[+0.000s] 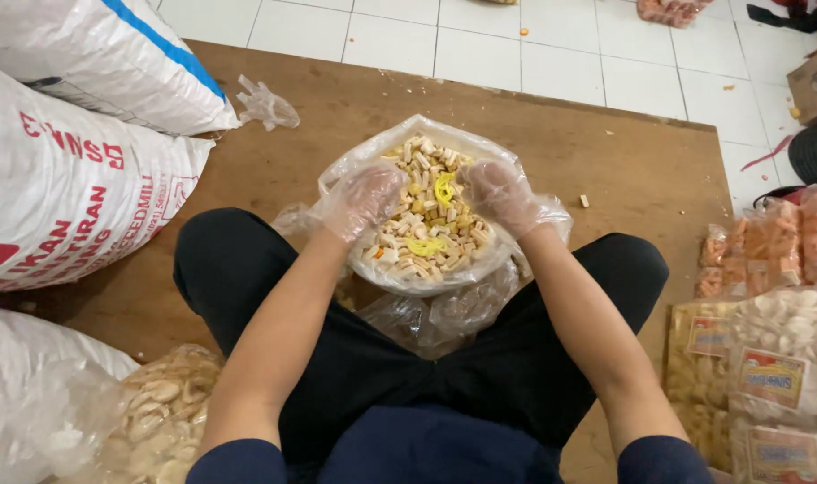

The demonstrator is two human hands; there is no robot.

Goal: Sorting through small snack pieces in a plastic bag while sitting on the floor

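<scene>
Both gloved hands, left hand (365, 199) and right hand (498, 195), grip the rim of the clear plastic bag (399, 280) of mixed crackers (426, 224) resting between the knees on the wooden board (624, 161); it looks light, limp and slippery, its contents brittle, best gathered at the mouth.

Both hands in thin clear plastic gloves: left hand (365, 199) and right hand (500, 194) grip opposite rims of a clear plastic bag (426, 280) full of pale beige and yellow crackers (429, 220). Bag sits on brown wooden board (606, 152), between the person's black-trousered knees. White woven sacks (77, 170) left, sealed snack packets (776, 358) right.
</scene>
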